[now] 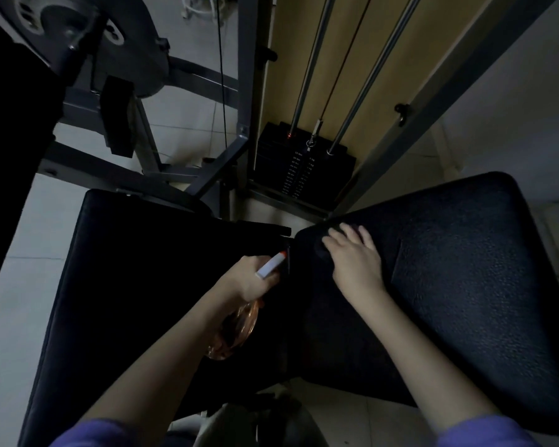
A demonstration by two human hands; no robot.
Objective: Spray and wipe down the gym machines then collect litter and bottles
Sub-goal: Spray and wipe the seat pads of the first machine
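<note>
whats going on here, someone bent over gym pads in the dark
A person is cleaning a weight machine. Their left hand grips a spray bottle, its nozzle pointing at the gap between the two black pads. Their right hand lies flat, fingers spread, on the near corner of the right pad. It is too dark to tell if a cloth is under it. The left pad is untouched, and the weight stack stands behind.

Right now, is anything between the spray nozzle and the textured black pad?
Only the right hand, resting flat on that textured black pad just ahead of the red-tipped nozzle of the orange spray bottle.
</note>
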